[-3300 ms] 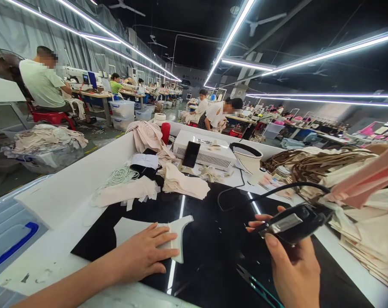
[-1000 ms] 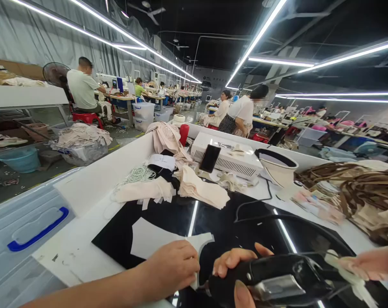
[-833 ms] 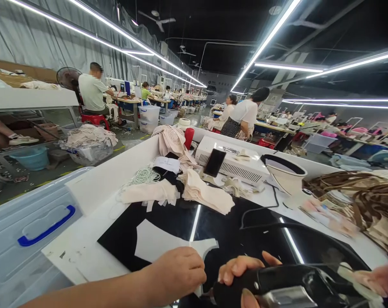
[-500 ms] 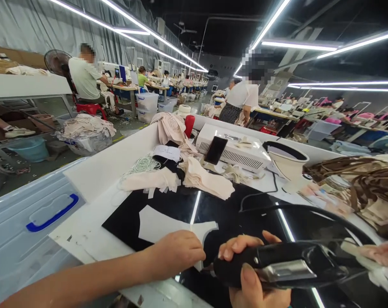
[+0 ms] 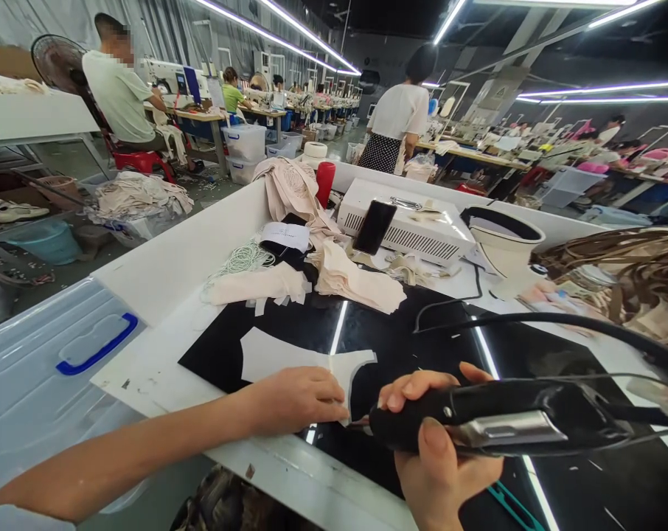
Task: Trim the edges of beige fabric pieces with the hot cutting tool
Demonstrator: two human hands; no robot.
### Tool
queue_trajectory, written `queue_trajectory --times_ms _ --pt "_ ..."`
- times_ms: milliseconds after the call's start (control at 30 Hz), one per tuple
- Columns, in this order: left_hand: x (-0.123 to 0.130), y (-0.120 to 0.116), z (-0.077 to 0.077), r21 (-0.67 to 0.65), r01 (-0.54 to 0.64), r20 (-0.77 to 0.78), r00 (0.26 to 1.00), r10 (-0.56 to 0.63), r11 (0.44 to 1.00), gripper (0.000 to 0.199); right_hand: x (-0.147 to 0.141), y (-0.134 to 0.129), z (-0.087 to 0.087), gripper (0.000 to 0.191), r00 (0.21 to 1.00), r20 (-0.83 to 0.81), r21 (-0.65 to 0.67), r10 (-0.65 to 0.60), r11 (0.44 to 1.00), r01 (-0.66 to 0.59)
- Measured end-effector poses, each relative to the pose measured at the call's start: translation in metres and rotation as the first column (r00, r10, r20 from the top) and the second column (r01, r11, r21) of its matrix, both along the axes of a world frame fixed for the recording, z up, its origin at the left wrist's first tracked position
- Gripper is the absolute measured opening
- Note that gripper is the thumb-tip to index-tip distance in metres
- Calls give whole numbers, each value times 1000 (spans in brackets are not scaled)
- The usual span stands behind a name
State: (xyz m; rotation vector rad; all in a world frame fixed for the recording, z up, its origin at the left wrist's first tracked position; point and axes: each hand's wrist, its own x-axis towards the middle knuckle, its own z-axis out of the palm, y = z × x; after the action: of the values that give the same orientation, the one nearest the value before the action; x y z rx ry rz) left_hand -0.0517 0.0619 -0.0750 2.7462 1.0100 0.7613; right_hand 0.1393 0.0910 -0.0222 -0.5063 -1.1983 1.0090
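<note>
A pale, curved fabric piece (image 5: 290, 358) lies on the glossy black board (image 5: 389, 332). My left hand (image 5: 298, 398) rests on its near part, palm down, with the fingers lying flat at the narrow right end. Wrapped round a black handheld tool (image 5: 505, 417) with a metal lever is my right hand (image 5: 433, 435). The tool's tip points left, close to my left fingertips and the fabric's near edge. A black cable (image 5: 582, 321) arches over the board on the right.
Cream fabric stacks (image 5: 356, 280), green cord (image 5: 246, 259), a phone (image 5: 374, 227) and a white metal box (image 5: 411, 221) sit beyond the board. Brown straps (image 5: 621, 258) lie at right. A blue-handled plastic bin (image 5: 40, 369) stands left. One person (image 5: 397, 110) stands beyond; another (image 5: 121, 96) sits at left.
The camera view has tilted down a little. My left fingers have spread flatter over the fabric. A teal tool now shows below my right hand, which still holds the black tool.
</note>
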Motion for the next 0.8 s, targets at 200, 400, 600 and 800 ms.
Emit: queue_trajectory --times_ms 200,400,600,800 --pt "-2 0 3 23 12 -25 1000 -11 1000 28 0 0 0 49 1000 3 -11 -11 1000 11" --pt "-4 -1 2 13 19 -22 1000 -18 1000 26 1 0 2 49 1000 2 -4 -11 1000 11" --pt "-4 -1 0 7 20 -32 999 -20 1000 27 -1 0 2 49 1000 6 -2 -15 1000 15" --pt "-4 -1 -2 -1 20 -26 999 -20 1000 28 0 1 0 49 1000 5 9 -18 1000 18"
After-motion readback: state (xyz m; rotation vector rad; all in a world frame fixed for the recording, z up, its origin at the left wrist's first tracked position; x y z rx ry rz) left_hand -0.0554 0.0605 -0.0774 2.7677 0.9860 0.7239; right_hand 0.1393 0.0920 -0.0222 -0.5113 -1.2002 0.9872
